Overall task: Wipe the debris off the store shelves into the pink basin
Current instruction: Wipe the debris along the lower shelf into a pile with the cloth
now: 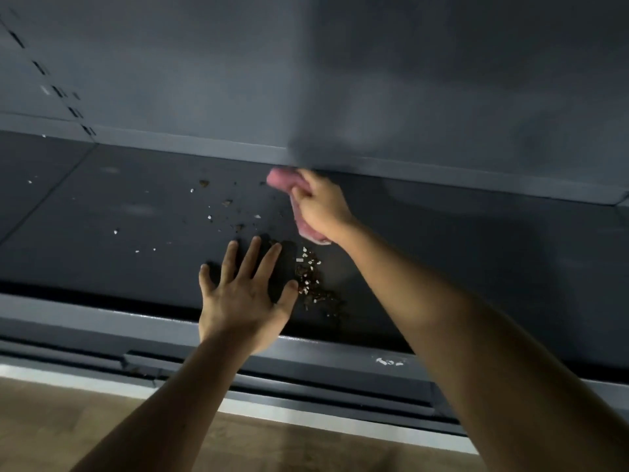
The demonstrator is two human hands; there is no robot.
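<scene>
Right hand (320, 207) far back on dark grey metal shelf (136, 212), fingers clenched around crumpled pink cloth (284, 180). Left hand (243, 298) flat, fingers spread, just beside heaped brown-and-white debris (311, 281).

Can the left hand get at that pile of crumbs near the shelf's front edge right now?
Probably yes. The left hand lies open and flat on the shelf, its thumb right beside the crumb pile, with nothing between them. The right hand grips a pink cloth farther back.
</scene>
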